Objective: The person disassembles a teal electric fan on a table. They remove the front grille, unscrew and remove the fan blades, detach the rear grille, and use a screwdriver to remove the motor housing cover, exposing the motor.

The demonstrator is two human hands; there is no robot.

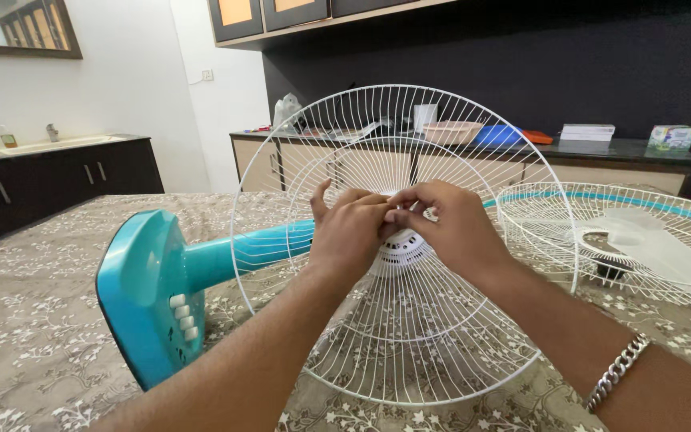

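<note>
Hands: two, meeting at the hub of the upright grille; left hand [351, 232] with fingers curled together against the hub, thumb raised; right hand [449, 228] with fingertips pinched on something small at the hub, too hidden to name.
Bracelet: one, silver chain [617, 370], on the right wrist.
Grilles: two; white wire grille [401, 248], round, thin radial spokes, standing upright at the middle; second grille [553, 228], white with a teal rim, lying flat at the right.
Fan blade: one, translucent [657, 248], resting in the flat grille.
Fan stand: one, teal [149, 292], lying on its side at the left, white buttons on its base.
Surface: one patterned cloth [33, 320], beneath everything.
</note>
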